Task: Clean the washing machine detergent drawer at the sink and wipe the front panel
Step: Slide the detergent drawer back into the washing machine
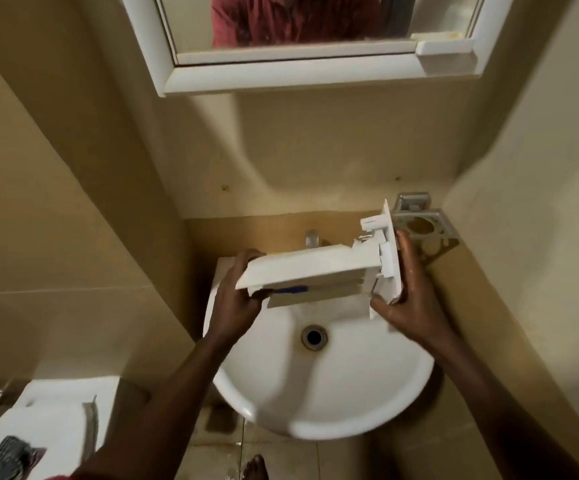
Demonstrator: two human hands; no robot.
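The white plastic detergent drawer [316, 268] is held on its side above the white sink [322, 393], its flat bottom facing up and a small blue part showing underneath. My left hand [238, 296] grips the drawer's inner end. My right hand [407, 296] grips the front-panel end, fingers behind the white face plate. Both hands look wet. The tap [311, 237] rises just behind the drawer; no water stream is visible.
The drain [314, 337] sits mid-basin. A metal holder [423, 230] is fixed to the wall right of the drawer. A mirror cabinet [316, 43] hangs above. A white toilet tank [52, 420] with a grey cloth [7, 459] stands at the lower left. A bare foot [255, 467] is on the tiled floor.
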